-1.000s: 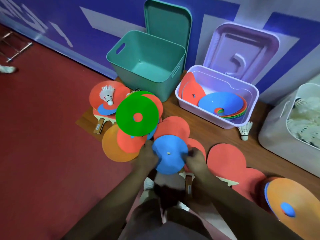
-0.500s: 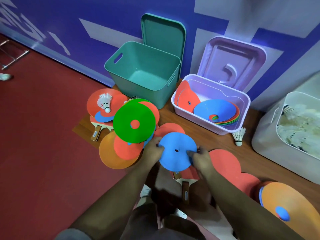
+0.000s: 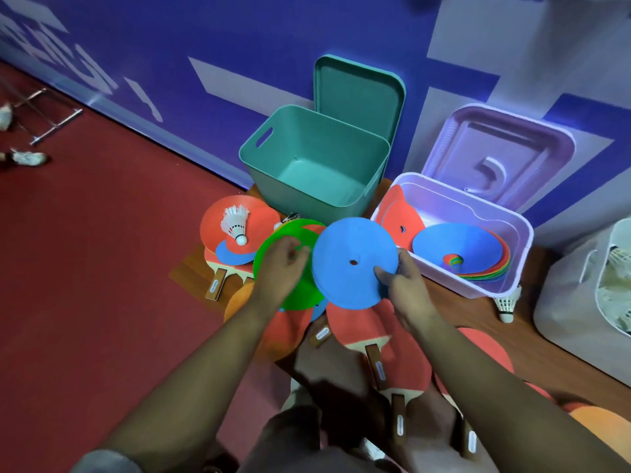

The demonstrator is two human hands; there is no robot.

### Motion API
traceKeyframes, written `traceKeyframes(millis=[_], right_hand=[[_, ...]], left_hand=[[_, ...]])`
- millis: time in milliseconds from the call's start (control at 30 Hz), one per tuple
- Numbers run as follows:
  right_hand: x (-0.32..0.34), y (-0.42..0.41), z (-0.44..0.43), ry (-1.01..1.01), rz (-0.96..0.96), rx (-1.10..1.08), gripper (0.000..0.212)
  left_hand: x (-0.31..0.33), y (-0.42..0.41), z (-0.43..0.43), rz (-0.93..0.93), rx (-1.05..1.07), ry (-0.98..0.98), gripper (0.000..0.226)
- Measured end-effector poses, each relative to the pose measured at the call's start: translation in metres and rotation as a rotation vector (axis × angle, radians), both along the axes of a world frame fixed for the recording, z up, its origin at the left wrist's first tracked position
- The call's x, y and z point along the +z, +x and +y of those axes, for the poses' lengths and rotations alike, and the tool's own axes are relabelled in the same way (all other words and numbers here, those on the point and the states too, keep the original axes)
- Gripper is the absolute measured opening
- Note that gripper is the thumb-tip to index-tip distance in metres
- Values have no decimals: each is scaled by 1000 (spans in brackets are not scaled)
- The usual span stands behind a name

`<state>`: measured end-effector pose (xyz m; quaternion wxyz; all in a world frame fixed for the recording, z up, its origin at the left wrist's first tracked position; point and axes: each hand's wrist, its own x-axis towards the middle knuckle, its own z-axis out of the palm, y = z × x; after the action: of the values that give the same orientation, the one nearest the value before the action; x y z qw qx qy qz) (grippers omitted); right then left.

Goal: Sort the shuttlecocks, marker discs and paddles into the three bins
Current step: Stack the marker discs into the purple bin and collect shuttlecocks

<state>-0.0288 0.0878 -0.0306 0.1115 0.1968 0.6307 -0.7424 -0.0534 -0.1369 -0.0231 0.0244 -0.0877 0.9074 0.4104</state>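
While aloft, blue disc [image 3: 345,247] in pinch of right hand [image 3: 406,288]; left hand [image 3: 281,268] loose.

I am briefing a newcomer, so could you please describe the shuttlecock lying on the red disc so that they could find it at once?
Find the teal bin against the blue wall; left of its base a red disc tops a pile of discs and paddles. The shuttlecock rests on that disc, unlike the second shuttlecock beside the purple bin, which stands on bare wood.
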Motion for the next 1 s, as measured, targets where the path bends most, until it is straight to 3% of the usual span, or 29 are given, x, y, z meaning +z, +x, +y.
traceKeyframes(millis=[100,233,500,1000], right_hand=[[-11,-15,-10,82,-25,18,34],[-28,-25,-30,139,-107,13,32],[-55,-37,-57,177,-201,-31,27],[-34,-30,-47,133,-87,-26,28]], left_hand=[[-22,-14,-43,-89,157,-226,44],[-37,-33,-65,-225,51,-281,54],[-53,-58,-75,-138,-194,-257,35],[-41,-42,-60,70,-92,-81,13]])
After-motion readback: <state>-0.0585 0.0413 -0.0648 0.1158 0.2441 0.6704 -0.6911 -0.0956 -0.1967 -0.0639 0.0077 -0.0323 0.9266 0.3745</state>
